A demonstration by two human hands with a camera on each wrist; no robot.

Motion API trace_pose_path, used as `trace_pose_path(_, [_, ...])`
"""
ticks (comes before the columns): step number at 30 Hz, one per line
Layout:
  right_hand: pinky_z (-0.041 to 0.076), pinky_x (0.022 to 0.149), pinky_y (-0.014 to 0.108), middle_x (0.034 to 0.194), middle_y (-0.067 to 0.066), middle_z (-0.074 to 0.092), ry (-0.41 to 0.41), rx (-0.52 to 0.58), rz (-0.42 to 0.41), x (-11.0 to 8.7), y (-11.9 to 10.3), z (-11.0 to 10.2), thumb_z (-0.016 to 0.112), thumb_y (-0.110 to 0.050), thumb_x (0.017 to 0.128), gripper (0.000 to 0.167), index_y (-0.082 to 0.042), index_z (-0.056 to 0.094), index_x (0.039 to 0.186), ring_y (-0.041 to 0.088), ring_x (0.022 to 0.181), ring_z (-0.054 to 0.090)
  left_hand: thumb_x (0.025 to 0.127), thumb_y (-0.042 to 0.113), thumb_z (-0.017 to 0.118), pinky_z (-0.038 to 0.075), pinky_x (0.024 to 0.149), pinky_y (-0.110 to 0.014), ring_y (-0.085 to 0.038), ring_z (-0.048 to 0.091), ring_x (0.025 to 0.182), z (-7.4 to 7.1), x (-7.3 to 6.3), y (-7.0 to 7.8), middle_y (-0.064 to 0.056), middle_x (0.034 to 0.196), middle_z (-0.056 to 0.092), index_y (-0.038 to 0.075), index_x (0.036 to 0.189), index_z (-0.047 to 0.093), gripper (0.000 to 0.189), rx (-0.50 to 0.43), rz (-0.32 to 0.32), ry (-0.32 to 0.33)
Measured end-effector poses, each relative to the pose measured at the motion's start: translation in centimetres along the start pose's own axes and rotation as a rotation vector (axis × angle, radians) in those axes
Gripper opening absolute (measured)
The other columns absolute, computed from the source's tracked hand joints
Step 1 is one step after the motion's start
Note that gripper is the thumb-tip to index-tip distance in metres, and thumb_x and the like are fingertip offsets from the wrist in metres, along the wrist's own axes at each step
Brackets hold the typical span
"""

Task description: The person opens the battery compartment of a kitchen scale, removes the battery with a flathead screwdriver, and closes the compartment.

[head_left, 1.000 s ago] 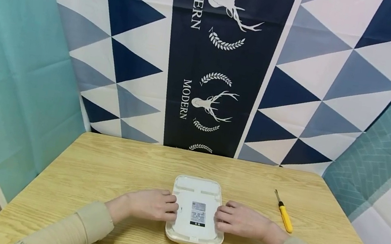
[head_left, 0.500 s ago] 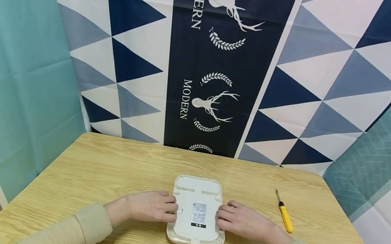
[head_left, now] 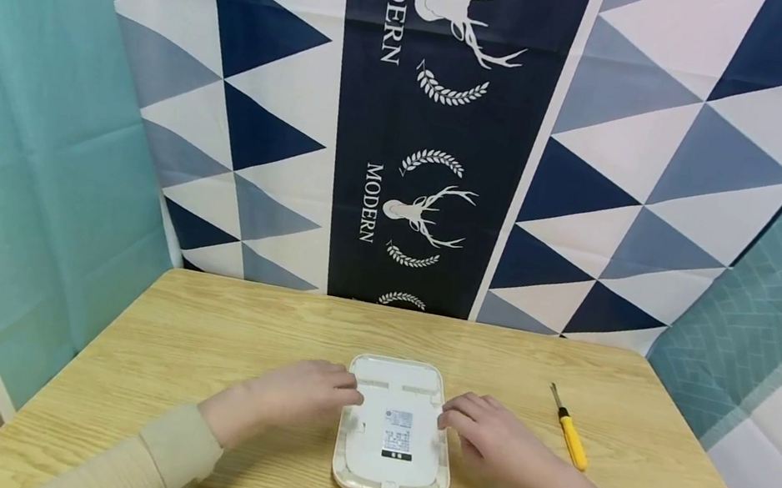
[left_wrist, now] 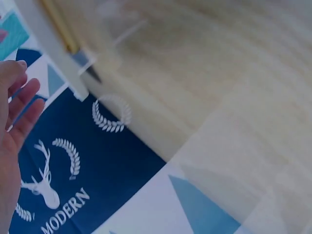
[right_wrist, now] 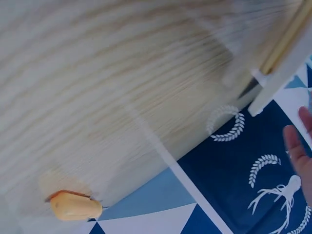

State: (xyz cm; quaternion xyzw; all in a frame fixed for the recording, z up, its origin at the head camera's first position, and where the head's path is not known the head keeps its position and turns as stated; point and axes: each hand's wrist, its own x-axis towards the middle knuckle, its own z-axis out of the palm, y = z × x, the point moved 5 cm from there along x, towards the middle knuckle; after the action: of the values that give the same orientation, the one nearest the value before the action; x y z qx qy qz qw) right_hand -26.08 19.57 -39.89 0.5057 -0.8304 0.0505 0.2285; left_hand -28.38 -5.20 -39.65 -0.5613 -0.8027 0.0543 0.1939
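A flat white plastic device (head_left: 364, 447) with rounded corners lies at the middle of the table, its underside and printed label (head_left: 398, 431) facing up. My left hand (head_left: 304, 390) is raised at its left edge, fingers loosely bent and overlapping the rim in the head view. On the other side, my right hand (head_left: 494, 438) hovers by the right edge with bent fingers. Neither hand grips anything. In the left wrist view, the left hand's fingers (left_wrist: 29, 109) stand apart from the device's white edge (left_wrist: 53, 48). The right wrist view likewise has a gap between the right fingers (right_wrist: 292, 141) and the edge (right_wrist: 282, 78).
A screwdriver with a yellow handle (head_left: 572, 441) lies to the right of the right hand, shaft pointing away. The wooden table (head_left: 235, 322) ends at a patterned cloth backdrop (head_left: 445, 134), with teal cloth (head_left: 35, 140) on the left side.
Both hands have lifted from the device's side edges and shifted slightly away from the body. The device has stayed nearly in place, and the screwdriver has not moved.
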Motion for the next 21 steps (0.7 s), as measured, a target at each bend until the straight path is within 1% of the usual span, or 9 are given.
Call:
trace_pose_path(3, [0.055,0.077,0.034,0.105,-0.005,0.059,-0.02,0.049,0.136,-0.1,0.2,-0.4,0.065,0.002,0.074,0.034,-0.018,0.059,0.101,0.013,0.095,0.058,0.085,0.013,0.069,0.052,0.086,-0.023,-0.01,0.059,0.096,-0.1,0.1,-1.2,0.006,0.105,0.061,0.02,0.113,0.061,0.029,-0.082,-0.118,-0.027])
trace_pose_path(5, [0.056,0.078,0.033,0.107,-0.004,0.058,-0.046,0.088,0.239,-0.2,0.4,-0.7,0.068,-0.002,0.077,0.031,-0.018,0.059,0.102,0.013,0.096,0.058,0.085,0.013,0.07,0.053,0.085,-0.026,-0.011,0.059,0.098,-0.1,0.2,-2.1,0.005,0.106,0.061,0.02,0.113,0.061,0.031,-0.142,-0.215,-0.038])
trace_pose_path(7, [0.056,0.08,0.032,0.109,-0.004,0.056,-0.066,0.147,0.34,-0.3,0.5,-0.8,0.069,-0.004,0.079,0.028,-0.016,0.059,0.103,0.014,0.097,0.059,0.085,0.014,0.07,0.053,0.085,-0.029,-0.012,0.059,0.1,0.0,0.2,-2.8,0.004,0.108,0.061,0.019,0.114,0.061,0.031,-0.218,-0.316,-0.048])
trace_pose_path(10, [0.056,0.074,0.03,0.108,0.0,0.057,-0.079,0.266,0.481,-0.5,0.6,-1.0,0.067,-0.004,0.082,0.027,-0.012,0.058,0.106,0.017,0.093,0.059,0.085,0.017,0.071,0.053,0.085,-0.032,-0.015,0.059,0.102,0.1,0.3,-3.8,0.002,0.112,0.061,0.017,0.117,0.061,0.033,-0.368,-0.462,-0.061])
trace_pose_path(12, [0.055,0.068,0.026,0.106,0.004,0.058,-0.074,0.363,0.565,-0.7,0.7,-1.1,0.067,-0.003,0.082,0.029,-0.008,0.058,0.109,0.019,0.09,0.059,0.085,0.016,0.071,0.053,0.086,-0.033,-0.017,0.059,0.101,0.3,0.4,-4.4,-0.002,0.114,0.061,0.013,0.118,0.06,0.035,-0.491,-0.54,-0.063])
trace_pose_path(14, [0.054,0.062,0.023,0.103,0.008,0.059,-0.063,0.453,0.635,-0.9,0.6,-1.2,0.066,-0.003,0.084,0.03,-0.005,0.057,0.112,0.019,0.086,0.059,0.084,0.014,0.071,0.053,0.084,-0.034,-0.019,0.059,0.098,0.5,0.5,-4.9,-0.005,0.115,0.061,0.01,0.119,0.059,0.038,-0.608,-0.603,-0.062])
trace_pose_path(16, [0.054,0.059,0.021,0.101,0.011,0.06,-0.047,0.536,0.69,-1.2,0.5,-1.3,0.065,-0.003,0.084,0.03,-0.002,0.056,0.113,0.017,0.085,0.06,0.083,0.01,0.07,0.053,0.083,-0.034,-0.021,0.059,0.097,0.7,0.6,-5.5,-0.01,0.115,0.061,0.007,0.12,0.058,0.039,-0.717,-0.656,-0.055])
trace_pose_path(18, [0.054,0.061,0.021,0.1,0.012,0.061,-0.031,0.592,0.73,-1.4,0.5,-1.3,0.064,-0.003,0.085,0.029,-0.001,0.056,0.114,0.016,0.084,0.061,0.083,0.008,0.07,0.053,0.083,-0.034,-0.022,0.06,0.096,1.0,0.6,-6.1,-0.013,0.114,0.06,0.005,0.12,0.058,0.039,-0.812,-0.702,-0.042])
trace_pose_path(21, [0.056,0.065,0.024,0.101,0.014,0.061,-0.019,0.682,0.787,-1.9,0.2,-1.1,0.063,-0.004,0.086,0.03,0.002,0.055,0.115,0.017,0.086,0.063,0.083,0.007,0.07,0.055,0.081,-0.032,-0.024,0.061,0.095,1.6,0.5,-6.9,-0.015,0.111,0.06,0.003,0.118,0.058,0.037,-0.916,-0.767,-0.022])
